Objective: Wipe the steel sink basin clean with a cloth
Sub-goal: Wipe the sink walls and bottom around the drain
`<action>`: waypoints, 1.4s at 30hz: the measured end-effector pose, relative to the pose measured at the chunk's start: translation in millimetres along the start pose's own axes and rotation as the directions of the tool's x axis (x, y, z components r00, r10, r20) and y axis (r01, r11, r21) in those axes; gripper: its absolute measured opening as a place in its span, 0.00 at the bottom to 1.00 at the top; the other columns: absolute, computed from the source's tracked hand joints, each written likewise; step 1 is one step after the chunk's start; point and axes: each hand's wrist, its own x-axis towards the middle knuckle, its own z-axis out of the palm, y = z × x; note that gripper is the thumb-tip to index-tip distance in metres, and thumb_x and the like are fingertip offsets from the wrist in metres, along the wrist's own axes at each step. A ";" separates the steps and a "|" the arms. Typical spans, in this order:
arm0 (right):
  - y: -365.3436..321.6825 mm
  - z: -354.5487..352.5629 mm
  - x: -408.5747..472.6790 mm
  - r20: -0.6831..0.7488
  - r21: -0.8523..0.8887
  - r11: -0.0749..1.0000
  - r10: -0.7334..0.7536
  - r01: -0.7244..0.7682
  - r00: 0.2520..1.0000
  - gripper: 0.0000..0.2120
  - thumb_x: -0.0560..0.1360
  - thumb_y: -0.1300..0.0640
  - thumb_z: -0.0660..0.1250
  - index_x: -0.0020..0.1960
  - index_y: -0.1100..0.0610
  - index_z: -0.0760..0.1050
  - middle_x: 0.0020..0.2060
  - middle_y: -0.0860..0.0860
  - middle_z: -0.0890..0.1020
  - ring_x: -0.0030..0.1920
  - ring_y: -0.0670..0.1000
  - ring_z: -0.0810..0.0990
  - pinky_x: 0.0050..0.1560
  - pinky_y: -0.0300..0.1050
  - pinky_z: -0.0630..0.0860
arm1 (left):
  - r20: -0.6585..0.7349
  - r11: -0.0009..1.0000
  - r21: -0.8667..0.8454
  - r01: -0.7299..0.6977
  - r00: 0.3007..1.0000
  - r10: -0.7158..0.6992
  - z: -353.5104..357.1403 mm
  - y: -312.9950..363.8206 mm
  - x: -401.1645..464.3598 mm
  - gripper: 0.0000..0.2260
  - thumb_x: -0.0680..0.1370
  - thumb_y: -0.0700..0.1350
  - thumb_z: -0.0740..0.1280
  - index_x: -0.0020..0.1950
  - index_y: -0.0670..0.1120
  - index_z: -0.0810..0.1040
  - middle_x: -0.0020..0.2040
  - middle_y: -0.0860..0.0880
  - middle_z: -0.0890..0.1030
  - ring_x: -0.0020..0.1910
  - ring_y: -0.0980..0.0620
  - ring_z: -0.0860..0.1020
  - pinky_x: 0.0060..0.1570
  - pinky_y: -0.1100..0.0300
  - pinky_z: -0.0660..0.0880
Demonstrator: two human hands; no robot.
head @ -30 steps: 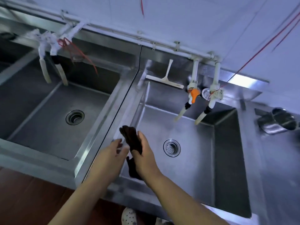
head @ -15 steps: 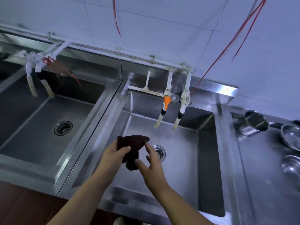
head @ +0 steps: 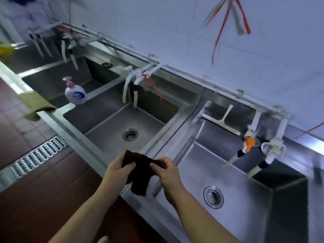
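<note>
The cloth [head: 140, 172] has moved left to the sink [head: 245, 199] front-left corner, pinched by left hand [head: 117, 170] and right hand [head: 166, 170].

This looks like a commercial or canteen kitchen's washing-up area. A long row of deep steel sink basins [head: 112, 123] runs along a white tiled wall [head: 175, 28], fed by exposed white pipes [head: 184, 71] with several hanging taps. A squeegee [head: 222, 120] leans behind one basin, a soap pump bottle [head: 75, 95] stands on a divider, and a metal floor drain grate [head: 33, 158] crosses the red tiled floor.
</note>
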 end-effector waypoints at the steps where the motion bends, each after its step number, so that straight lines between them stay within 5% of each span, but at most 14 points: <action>1: -1.4 20.3 6.4 0.019 -0.026 1.000 -0.014 0.015 1.000 0.04 0.74 0.62 0.70 0.44 0.57 0.74 0.38 0.51 0.80 0.40 0.47 0.79 0.41 0.36 0.76 | -0.024 1.000 -0.016 -0.005 1.000 0.005 -19.9 0.6 5.4 0.12 0.77 0.33 0.63 0.45 0.49 0.79 0.39 0.48 0.84 0.41 0.50 0.83 0.37 0.62 0.77; 8: -7.0 179.8 53.4 0.082 -0.111 0.988 -0.096 0.105 0.992 0.04 0.75 0.63 0.68 0.46 0.57 0.73 0.39 0.51 0.78 0.38 0.41 0.77 0.42 0.33 0.75 | -0.118 0.998 -0.033 -0.047 0.992 0.042 -175.5 3.4 65.8 0.12 0.76 0.33 0.65 0.45 0.49 0.81 0.41 0.47 0.85 0.43 0.48 0.83 0.45 0.53 0.79; 12: -12.4 249.6 75.8 0.059 -0.205 0.964 -0.161 0.170 0.985 0.03 0.74 0.64 0.68 0.44 0.60 0.74 0.37 0.51 0.78 0.37 0.42 0.76 0.40 0.33 0.75 | -0.129 0.997 0.024 -0.070 0.989 0.072 -247.4 8.3 108.1 0.12 0.74 0.31 0.66 0.44 0.48 0.80 0.36 0.51 0.84 0.36 0.57 0.83 0.34 0.67 0.76; 15: -17.8 271.3 90.8 -0.008 -0.251 0.946 -0.212 0.203 0.977 0.04 0.73 0.65 0.70 0.42 0.59 0.76 0.35 0.49 0.79 0.35 0.39 0.76 0.39 0.32 0.74 | -0.093 0.995 0.074 -0.068 0.993 0.074 -271.4 13.5 141.4 0.12 0.74 0.31 0.67 0.44 0.49 0.79 0.37 0.51 0.83 0.36 0.55 0.82 0.33 0.67 0.75; 25: -24.9 246.6 169.1 -0.301 -0.322 0.941 -0.205 0.103 0.931 0.09 0.72 0.64 0.71 0.40 0.51 0.78 0.35 0.45 0.81 0.36 0.36 0.78 0.38 0.27 0.72 | 0.146 0.969 0.235 -0.075 0.988 0.041 -232.3 16.2 248.8 0.13 0.74 0.35 0.68 0.42 0.54 0.78 0.38 0.53 0.82 0.38 0.57 0.81 0.35 0.68 0.75; 33: -1.7 235.5 265.4 -0.399 -0.259 0.962 -0.031 -0.080 0.916 0.06 0.74 0.62 0.69 0.41 0.52 0.76 0.34 0.49 0.81 0.33 0.41 0.77 0.35 0.36 0.74 | 0.266 0.901 0.430 -0.048 0.961 -0.075 -201.6 9.2 352.2 0.08 0.74 0.37 0.68 0.45 0.51 0.78 0.34 0.56 0.81 0.32 0.63 0.80 0.28 0.73 0.72; 37: 22.3 229.2 295.0 -0.399 -0.271 0.928 0.134 -0.257 0.907 0.09 0.72 0.66 0.67 0.45 0.53 0.75 0.38 0.54 0.82 0.37 0.51 0.79 0.43 0.51 0.78 | 0.331 0.791 0.609 -0.059 0.925 -0.186 -183.7 -9.7 395.5 0.05 0.74 0.41 0.68 0.49 0.47 0.78 0.40 0.49 0.80 0.43 0.49 0.80 0.42 0.57 0.74; 40: 45.5 223.4 304.2 -0.363 -0.314 0.873 0.253 -0.374 0.897 0.11 0.72 0.67 0.66 0.51 0.56 0.76 0.46 0.56 0.82 0.47 0.54 0.81 0.50 0.51 0.79 | 0.380 0.660 0.746 -0.089 0.871 -0.311 -172.5 -33.0 417.1 0.06 0.76 0.42 0.66 0.52 0.45 0.77 0.44 0.47 0.79 0.47 0.46 0.78 0.40 0.59 0.67; 42: 60.8 216.6 305.6 -0.362 -0.370 0.823 0.299 -0.431 0.883 0.09 0.73 0.65 0.67 0.52 0.58 0.77 0.48 0.56 0.82 0.47 0.52 0.80 0.46 0.40 0.76 | 0.394 0.582 0.808 -0.093 0.819 -0.417 -164.3 -49.3 426.2 0.03 0.76 0.42 0.66 0.48 0.44 0.75 0.48 0.43 0.80 0.50 0.44 0.78 0.39 0.60 0.66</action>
